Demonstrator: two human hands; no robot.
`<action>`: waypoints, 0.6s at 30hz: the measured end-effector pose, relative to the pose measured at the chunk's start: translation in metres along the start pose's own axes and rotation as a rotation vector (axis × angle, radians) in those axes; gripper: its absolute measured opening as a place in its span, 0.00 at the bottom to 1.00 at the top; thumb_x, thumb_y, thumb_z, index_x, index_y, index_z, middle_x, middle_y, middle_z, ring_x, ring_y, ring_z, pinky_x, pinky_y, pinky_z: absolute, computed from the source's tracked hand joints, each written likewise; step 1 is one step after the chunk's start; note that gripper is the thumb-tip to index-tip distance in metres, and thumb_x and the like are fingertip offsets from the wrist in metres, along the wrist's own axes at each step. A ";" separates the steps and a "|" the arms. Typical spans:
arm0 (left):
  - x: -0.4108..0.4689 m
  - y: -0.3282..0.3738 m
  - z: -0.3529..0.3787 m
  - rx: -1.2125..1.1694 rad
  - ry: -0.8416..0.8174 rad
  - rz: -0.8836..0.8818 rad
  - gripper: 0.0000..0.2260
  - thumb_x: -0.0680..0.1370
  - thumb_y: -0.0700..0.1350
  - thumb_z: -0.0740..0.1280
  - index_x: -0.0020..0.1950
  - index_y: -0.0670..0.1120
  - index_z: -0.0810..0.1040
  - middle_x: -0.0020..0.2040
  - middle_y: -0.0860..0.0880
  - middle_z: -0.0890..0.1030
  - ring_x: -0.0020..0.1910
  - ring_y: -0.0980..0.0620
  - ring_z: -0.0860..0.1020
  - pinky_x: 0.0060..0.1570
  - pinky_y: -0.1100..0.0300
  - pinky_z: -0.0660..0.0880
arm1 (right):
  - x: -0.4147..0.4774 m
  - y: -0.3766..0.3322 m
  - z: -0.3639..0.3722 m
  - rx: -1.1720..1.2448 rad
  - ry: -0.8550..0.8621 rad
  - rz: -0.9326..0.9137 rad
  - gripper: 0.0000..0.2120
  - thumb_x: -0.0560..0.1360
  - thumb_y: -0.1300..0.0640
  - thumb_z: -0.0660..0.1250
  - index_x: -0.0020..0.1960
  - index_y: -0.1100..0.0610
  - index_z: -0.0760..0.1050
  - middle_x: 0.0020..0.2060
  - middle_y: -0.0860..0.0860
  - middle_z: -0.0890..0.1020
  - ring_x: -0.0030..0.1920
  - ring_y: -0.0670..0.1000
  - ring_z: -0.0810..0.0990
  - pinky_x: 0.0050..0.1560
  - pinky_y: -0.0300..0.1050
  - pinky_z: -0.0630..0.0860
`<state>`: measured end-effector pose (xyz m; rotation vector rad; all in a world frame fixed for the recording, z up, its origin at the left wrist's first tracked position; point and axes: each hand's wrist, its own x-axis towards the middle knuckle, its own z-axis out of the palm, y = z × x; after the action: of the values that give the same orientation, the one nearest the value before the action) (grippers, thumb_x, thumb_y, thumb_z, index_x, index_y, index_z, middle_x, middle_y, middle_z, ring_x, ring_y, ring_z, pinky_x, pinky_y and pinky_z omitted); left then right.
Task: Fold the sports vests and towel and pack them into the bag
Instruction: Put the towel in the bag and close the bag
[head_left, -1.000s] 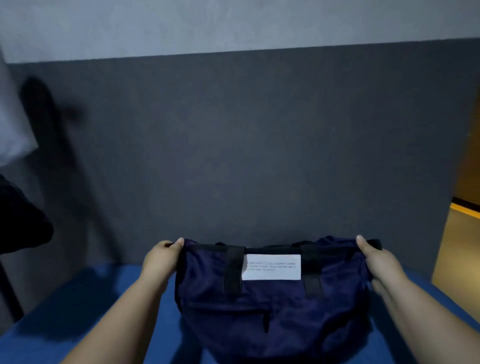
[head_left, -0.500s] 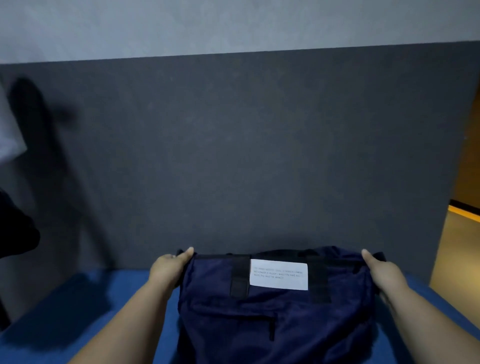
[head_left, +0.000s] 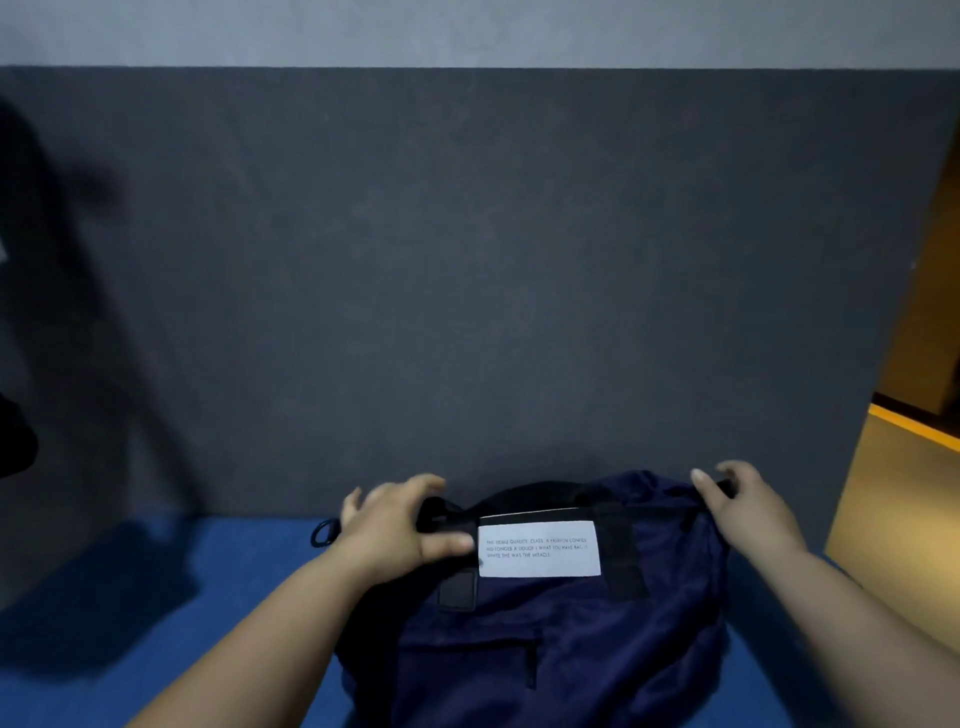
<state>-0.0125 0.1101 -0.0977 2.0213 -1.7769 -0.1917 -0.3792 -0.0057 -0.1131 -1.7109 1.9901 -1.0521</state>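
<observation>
Lying on the blue surface (head_left: 234, 597), the navy bag (head_left: 571, 634) is seen from the head view, low and centre-right, close up against the dark grey panel (head_left: 467, 286) behind it. Its long axis is laid left to right, parallel to the panel. Its top edge is turned away, toward the panel, and its bottom is cut off by the lower frame edge. A white label (head_left: 540, 548) is carried on the near face, just under the top edge, and its print is presented upright to the camera. Two black straps (head_left: 623, 561) are seen running down on either side of the label, and a zip (head_left: 478, 647) is set lower on the front.

Now the hands. The top edge is gripped at its left end by the left hand (head_left: 389, 535): the fingers are curved over the black rim and the thumb is pressed on the front, touching the label's left side. Just left of that hand, a small cord (head_left: 321, 534) loop is seen on the surface. The right end of the top edge is pinched by the right hand (head_left: 743, 509), thumb raised in front and fingers curled round behind the fabric.

At far right, a tan floor (head_left: 904, 519) is visible past the panel. Above the panel, a pale wall (head_left: 467, 31) is shown.
</observation>
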 end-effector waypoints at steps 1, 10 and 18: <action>-0.002 0.004 0.004 0.024 -0.108 0.021 0.35 0.68 0.67 0.70 0.72 0.61 0.64 0.68 0.58 0.71 0.73 0.55 0.62 0.75 0.47 0.44 | -0.005 -0.001 -0.002 -0.070 0.057 -0.122 0.30 0.74 0.34 0.59 0.68 0.54 0.70 0.63 0.56 0.76 0.62 0.59 0.74 0.52 0.50 0.71; 0.009 -0.015 0.019 0.019 -0.133 -0.091 0.24 0.76 0.63 0.66 0.69 0.54 0.72 0.65 0.53 0.76 0.69 0.49 0.68 0.69 0.57 0.59 | -0.018 0.000 -0.012 -0.593 -0.222 -0.548 0.24 0.72 0.30 0.59 0.63 0.38 0.74 0.63 0.32 0.70 0.74 0.41 0.56 0.68 0.49 0.50; 0.054 -0.010 -0.026 -0.233 0.097 -0.079 0.18 0.77 0.59 0.66 0.60 0.49 0.78 0.60 0.49 0.80 0.61 0.47 0.76 0.64 0.52 0.71 | -0.008 -0.039 -0.017 0.240 -0.140 -0.411 0.15 0.79 0.52 0.65 0.38 0.60 0.70 0.31 0.50 0.71 0.33 0.48 0.69 0.32 0.38 0.63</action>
<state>0.0159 0.0644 -0.0686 1.9014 -1.5405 -0.3050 -0.3605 0.0063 -0.0757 -2.0386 1.3939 -1.2024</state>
